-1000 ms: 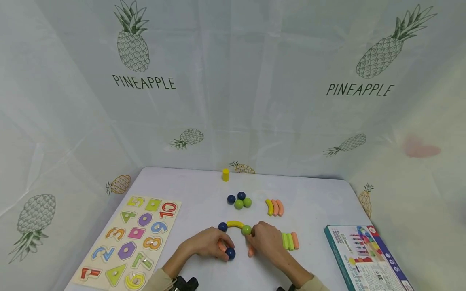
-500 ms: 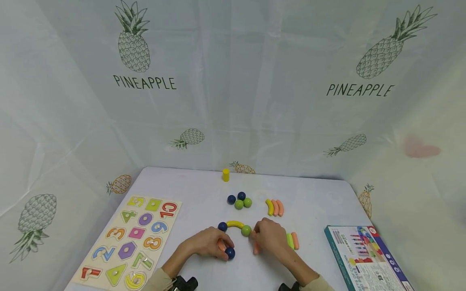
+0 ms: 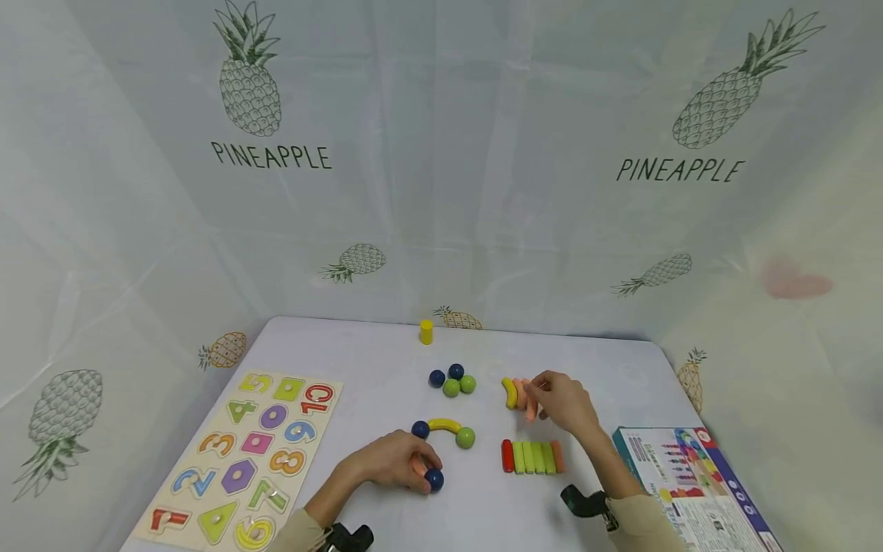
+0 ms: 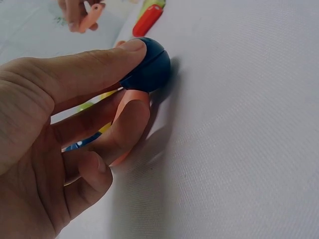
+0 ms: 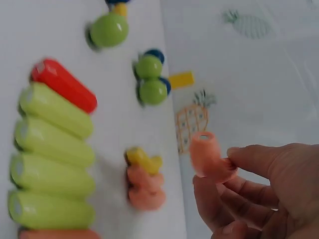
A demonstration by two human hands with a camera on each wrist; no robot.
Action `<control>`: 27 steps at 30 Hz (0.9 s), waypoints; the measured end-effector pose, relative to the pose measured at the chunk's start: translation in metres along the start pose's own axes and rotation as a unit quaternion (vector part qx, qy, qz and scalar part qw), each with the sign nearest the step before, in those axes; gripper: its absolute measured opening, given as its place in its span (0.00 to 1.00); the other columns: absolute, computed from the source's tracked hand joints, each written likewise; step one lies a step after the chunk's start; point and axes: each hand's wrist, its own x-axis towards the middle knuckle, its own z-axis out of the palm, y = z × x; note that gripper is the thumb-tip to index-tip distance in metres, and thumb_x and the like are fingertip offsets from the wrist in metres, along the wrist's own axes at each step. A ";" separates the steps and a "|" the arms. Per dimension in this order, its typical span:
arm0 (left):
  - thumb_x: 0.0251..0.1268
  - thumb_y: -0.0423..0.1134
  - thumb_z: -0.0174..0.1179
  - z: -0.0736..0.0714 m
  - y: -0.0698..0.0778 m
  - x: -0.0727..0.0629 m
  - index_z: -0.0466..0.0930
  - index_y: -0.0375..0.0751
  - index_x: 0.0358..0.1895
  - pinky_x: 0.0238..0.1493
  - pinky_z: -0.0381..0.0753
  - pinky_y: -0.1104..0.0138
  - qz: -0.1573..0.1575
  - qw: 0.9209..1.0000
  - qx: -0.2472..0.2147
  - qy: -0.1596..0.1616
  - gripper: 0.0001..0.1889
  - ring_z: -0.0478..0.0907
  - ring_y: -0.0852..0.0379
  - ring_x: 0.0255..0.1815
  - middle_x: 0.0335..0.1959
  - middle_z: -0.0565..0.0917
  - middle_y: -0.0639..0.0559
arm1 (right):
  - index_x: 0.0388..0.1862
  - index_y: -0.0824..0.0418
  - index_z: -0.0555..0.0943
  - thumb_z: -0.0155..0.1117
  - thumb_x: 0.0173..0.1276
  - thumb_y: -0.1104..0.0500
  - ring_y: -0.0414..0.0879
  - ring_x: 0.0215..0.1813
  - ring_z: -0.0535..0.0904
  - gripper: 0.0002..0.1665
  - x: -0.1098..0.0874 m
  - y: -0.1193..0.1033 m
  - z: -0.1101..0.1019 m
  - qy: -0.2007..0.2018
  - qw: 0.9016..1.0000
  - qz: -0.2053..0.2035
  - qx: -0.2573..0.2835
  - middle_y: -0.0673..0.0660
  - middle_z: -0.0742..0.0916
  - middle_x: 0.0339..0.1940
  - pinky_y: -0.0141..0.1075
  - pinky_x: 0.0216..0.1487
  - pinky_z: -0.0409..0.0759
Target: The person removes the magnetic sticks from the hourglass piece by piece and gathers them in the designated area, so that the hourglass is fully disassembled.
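In the head view my left hand [image 3: 395,462] holds a dark blue ball [image 3: 434,480] at the table. The left wrist view shows the thumb on that ball [image 4: 152,69] and a curved orange stick [image 4: 133,95] at its underside, among the fingers. Just beyond, a dark blue ball [image 3: 420,429], a curved yellow stick [image 3: 444,424] and a green ball [image 3: 465,438] form an arc. My right hand [image 3: 566,402] pinches another curved orange stick [image 5: 204,154], with a hole in its end, between thumb and fingers. It is beside a yellow curved stick [image 3: 510,392] and two orange ones.
Straight sticks lie in a row: a red one [image 3: 507,456], several green [image 3: 528,458] and an orange [image 3: 557,457]. Farther back are two blue and two green balls [image 3: 451,388] and a yellow cylinder [image 3: 426,332]. A number puzzle board [image 3: 236,431] lies left, a printed box [image 3: 704,491] right.
My right hand has carried the curved orange stick away from the arc, right and back to the other curved sticks, uncovering the straight row. My left hand stays in place.
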 end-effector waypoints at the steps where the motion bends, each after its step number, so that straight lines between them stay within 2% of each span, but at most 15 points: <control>1: 0.54 0.48 0.76 0.000 0.000 0.000 0.88 0.58 0.48 0.44 0.73 0.73 0.001 1.000 0.000 0.000 0.17 0.77 0.70 0.42 0.43 0.84 0.72 | 0.50 0.64 0.83 0.62 0.74 0.48 0.48 0.26 0.84 0.20 0.005 0.006 -0.004 0.001 1.000 0.001 0.004 0.51 0.86 0.24 0.38 0.25 0.74; 7: 0.54 0.46 0.76 -0.001 -0.002 0.000 0.87 0.59 0.49 0.45 0.73 0.73 0.007 1.000 0.002 -0.001 0.17 0.76 0.71 0.42 0.44 0.84 0.71 | 0.52 0.66 0.82 0.61 0.74 0.46 0.48 0.27 0.84 0.24 0.029 0.032 -0.013 -0.001 1.000 0.018 0.018 0.53 0.87 0.28 0.38 0.28 0.73; 15: 0.55 0.44 0.75 0.000 -0.005 0.000 0.87 0.57 0.51 0.47 0.73 0.73 0.019 1.000 -0.007 -0.007 0.18 0.77 0.71 0.44 0.46 0.84 0.70 | 0.49 0.65 0.83 0.62 0.73 0.49 0.47 0.27 0.78 0.20 0.052 0.052 -0.001 -0.007 0.999 0.046 0.009 0.55 0.84 0.25 0.37 0.26 0.72; 21: 0.55 0.42 0.75 0.001 -0.007 0.000 0.87 0.58 0.51 0.46 0.73 0.73 0.016 1.000 -0.009 -0.007 0.18 0.76 0.71 0.43 0.46 0.84 0.70 | 0.48 0.62 0.85 0.63 0.71 0.47 0.47 0.27 0.75 0.20 0.062 0.057 0.007 0.000 0.998 0.057 -0.008 0.54 0.82 0.26 0.37 0.25 0.71; 27: 0.55 0.41 0.75 0.000 -0.006 -0.001 0.87 0.58 0.50 0.46 0.73 0.73 0.008 1.000 -0.009 -0.007 0.18 0.76 0.71 0.42 0.45 0.84 0.70 | 0.49 0.64 0.84 0.64 0.70 0.47 0.48 0.29 0.76 0.21 0.063 0.054 0.009 -0.007 0.998 0.064 0.003 0.56 0.84 0.31 0.37 0.26 0.72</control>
